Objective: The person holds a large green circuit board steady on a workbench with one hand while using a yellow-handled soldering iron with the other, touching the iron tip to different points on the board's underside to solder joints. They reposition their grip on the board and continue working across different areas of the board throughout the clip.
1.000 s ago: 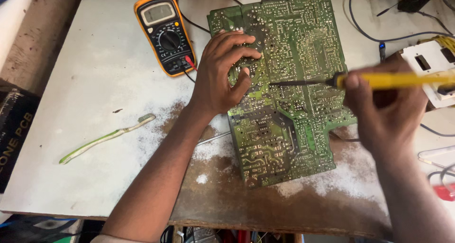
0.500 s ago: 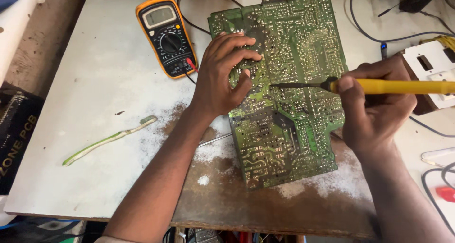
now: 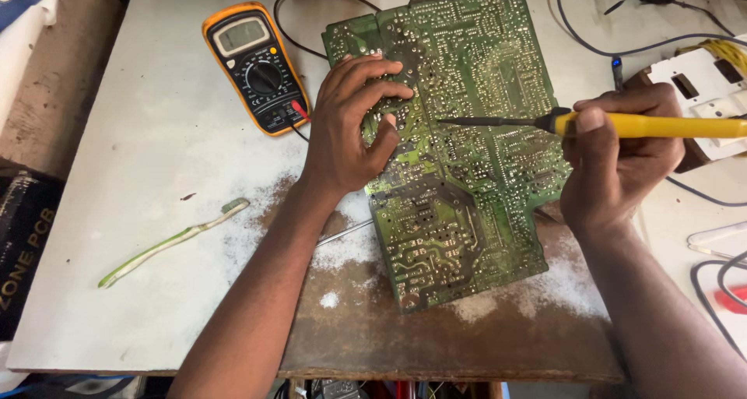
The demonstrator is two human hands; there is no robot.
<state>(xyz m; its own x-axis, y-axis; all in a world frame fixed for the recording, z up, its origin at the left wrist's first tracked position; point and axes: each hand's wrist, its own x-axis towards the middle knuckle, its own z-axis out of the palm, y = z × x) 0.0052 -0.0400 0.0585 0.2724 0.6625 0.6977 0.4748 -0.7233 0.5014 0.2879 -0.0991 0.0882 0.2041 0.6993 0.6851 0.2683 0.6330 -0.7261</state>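
A large green circuit board (image 3: 475, 173) lies solder side up on the white table (image 3: 117, 134). My left hand (image 3: 350, 126) rests flat on the board's upper left part, fingers spread and pressing it down. My right hand (image 3: 618, 161) grips a yellow-handled soldering iron (image 3: 646, 125) by its handle. The iron's dark tip points left and touches the board near its middle, just right of my left fingers.
An orange and black multimeter (image 3: 257, 66) with leads lies left of the board. A green and white toothbrush (image 3: 171, 242) rests at the table's left. A white socket box (image 3: 700, 84), cables and a red tool (image 3: 727, 298) crowd the right side. The table's front is worn brown.
The soldering iron and my right hand have shifted slightly left along the board. My left hand stays on the board in the same place.
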